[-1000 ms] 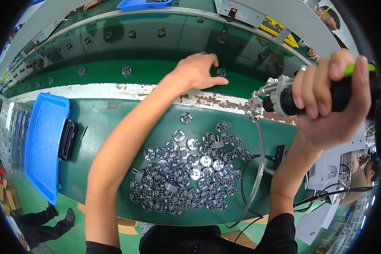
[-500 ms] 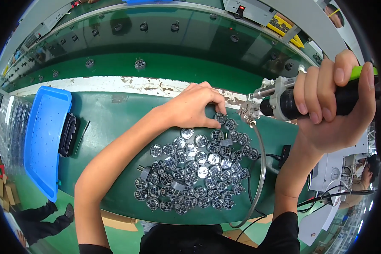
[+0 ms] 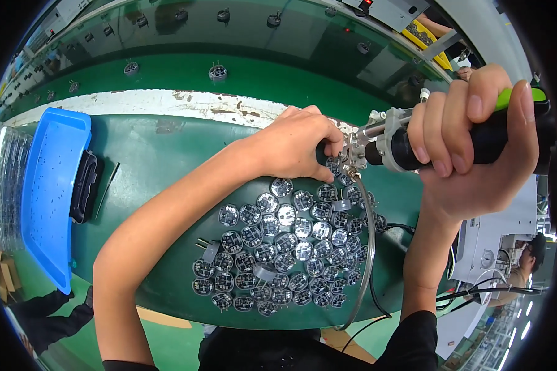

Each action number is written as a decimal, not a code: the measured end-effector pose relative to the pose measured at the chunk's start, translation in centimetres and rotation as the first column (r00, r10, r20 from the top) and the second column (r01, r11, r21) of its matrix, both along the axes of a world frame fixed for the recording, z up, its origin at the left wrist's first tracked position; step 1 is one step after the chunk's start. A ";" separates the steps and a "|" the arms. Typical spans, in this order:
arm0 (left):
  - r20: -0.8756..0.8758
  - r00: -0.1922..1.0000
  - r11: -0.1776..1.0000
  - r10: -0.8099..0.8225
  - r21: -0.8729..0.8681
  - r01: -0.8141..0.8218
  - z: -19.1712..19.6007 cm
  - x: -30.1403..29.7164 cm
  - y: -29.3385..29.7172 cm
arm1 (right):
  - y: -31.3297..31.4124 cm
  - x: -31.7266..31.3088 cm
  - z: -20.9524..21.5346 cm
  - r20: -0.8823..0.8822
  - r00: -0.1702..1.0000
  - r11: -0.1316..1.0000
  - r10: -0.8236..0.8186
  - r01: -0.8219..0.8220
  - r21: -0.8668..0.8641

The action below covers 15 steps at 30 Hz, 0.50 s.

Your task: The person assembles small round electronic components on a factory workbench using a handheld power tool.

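Note:
My left hand (image 3: pixel 300 145) reaches over the far side of the bench, thumb and fingers closed round a small round part (image 3: pixel 333 166) with circuit-like dark marks. My right hand (image 3: pixel 467 136) grips a black power screwdriver (image 3: pixel 390 148) with a green lever and a metal head. Its head (image 3: pixel 353 151) is right beside my left fingertips, over the pinched part; the exact contact is hidden. A clear hose (image 3: pixel 370 247) hangs from the head. Below my hands, many similar round parts (image 3: pixel 303 250) lie in a cluster, a few tipped on their sides with pins showing.
A blue tray (image 3: pixel 52 198) stands at the left, with a black holder (image 3: pixel 85 188) and a thin dark rod (image 3: pixel 107 190) beside it. Beyond the white worn ledge (image 3: pixel 148 102), a green conveyor (image 3: pixel 167 77) carries spaced round parts. Cables (image 3: pixel 377 303) run at the right.
The screwdriver head has come closer to my left fingers and now sits over the pinched part. My view has shifted slightly, moving the tray leftward.

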<state>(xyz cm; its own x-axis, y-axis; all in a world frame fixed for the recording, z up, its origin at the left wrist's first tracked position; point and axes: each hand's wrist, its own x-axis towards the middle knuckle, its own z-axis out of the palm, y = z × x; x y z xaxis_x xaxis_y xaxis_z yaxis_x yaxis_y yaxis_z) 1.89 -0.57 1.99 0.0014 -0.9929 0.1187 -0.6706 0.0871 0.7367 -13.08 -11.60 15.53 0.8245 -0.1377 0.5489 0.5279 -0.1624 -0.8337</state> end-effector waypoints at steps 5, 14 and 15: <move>0.000 1.000 1.000 -0.001 -0.015 0.001 -0.2 0.0 -0.1 | 0.3 0.2 -0.2 -0.001 1.000 1.000 -0.006 0.006 -0.002; 0.022 1.000 0.999 0.011 -0.033 -0.010 -0.5 0.1 -0.1 | 1.2 1.4 -1.2 0.009 0.994 0.990 -0.110 0.109 0.094; 0.020 1.000 1.000 0.011 -0.019 -0.010 -0.6 0.2 0.0 | 0.5 1.4 -1.1 -0.021 0.994 0.993 -0.103 0.104 0.053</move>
<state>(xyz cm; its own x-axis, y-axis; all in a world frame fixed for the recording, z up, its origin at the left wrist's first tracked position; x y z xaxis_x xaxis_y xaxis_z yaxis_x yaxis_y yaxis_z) 2.09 -0.54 1.35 0.0093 -0.9904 0.1379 -0.6860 0.0940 0.7215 -11.71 -11.12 14.43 0.8141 -0.2522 0.5231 0.4948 -0.1701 -0.8522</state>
